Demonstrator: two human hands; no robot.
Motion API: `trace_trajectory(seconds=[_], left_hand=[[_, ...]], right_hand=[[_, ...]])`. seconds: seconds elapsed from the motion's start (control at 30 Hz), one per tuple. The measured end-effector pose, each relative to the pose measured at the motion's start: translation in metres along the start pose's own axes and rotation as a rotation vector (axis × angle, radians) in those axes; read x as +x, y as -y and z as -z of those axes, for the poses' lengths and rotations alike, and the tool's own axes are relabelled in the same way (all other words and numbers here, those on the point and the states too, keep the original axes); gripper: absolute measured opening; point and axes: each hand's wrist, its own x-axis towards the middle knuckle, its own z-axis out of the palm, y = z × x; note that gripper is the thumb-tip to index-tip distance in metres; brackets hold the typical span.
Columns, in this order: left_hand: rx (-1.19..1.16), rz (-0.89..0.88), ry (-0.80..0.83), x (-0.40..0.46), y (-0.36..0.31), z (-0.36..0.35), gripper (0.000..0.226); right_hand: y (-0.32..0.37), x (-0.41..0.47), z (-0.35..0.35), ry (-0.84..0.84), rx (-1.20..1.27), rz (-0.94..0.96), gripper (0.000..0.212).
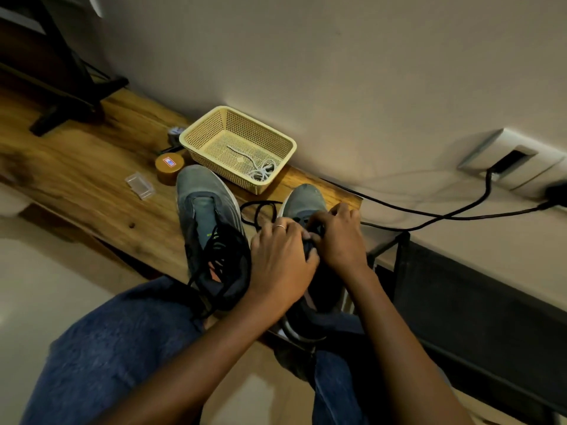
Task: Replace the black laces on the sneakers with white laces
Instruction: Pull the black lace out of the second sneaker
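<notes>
Two grey sneakers stand side by side on the wooden table [92,167]. The left sneaker [208,222] still carries loosened black laces over its tongue. Both hands work on the right sneaker [306,200]. My left hand [280,259] and my right hand [336,237] meet over its tongue, fingers curled around the black lace [260,210], which loops out between the two shoes. White laces [260,171] lie coiled in a cream plastic basket [196,133] behind the shoes.
A round brown tin [168,167] and a small clear plastic box [139,186] sit left of the basket. A black stand [70,108] occupies the far left. Black cables [445,214] run from a wall socket at right. My knees in blue jeans are below.
</notes>
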Motion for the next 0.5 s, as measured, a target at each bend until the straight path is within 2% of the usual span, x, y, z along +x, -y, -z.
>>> trace_trajectory(seconds=[0.13,0.27,0.37,0.43,0.5], left_hand=[[0.102,0.023,0.06,0.001,0.004,-0.004,0.046],[0.297,0.01,0.027,0.003,0.006,-0.005,0.035],[0.362,0.002,0.04,0.007,0.008,-0.005,0.032],[0.373,0.009,0.064,0.009,0.009,-0.005,0.031],[0.375,0.005,0.08,0.01,0.009,-0.006,0.032]], right_hand=[[0.002,0.0,0.002,-0.007,0.06,0.04,0.015],[0.003,0.001,-0.002,-0.026,0.087,0.056,0.01],[-0.002,0.006,-0.003,-0.106,0.178,-0.016,0.005],[-0.007,0.009,-0.001,-0.179,0.239,-0.105,0.014],[-0.01,0.008,-0.001,-0.172,0.269,-0.121,0.013]])
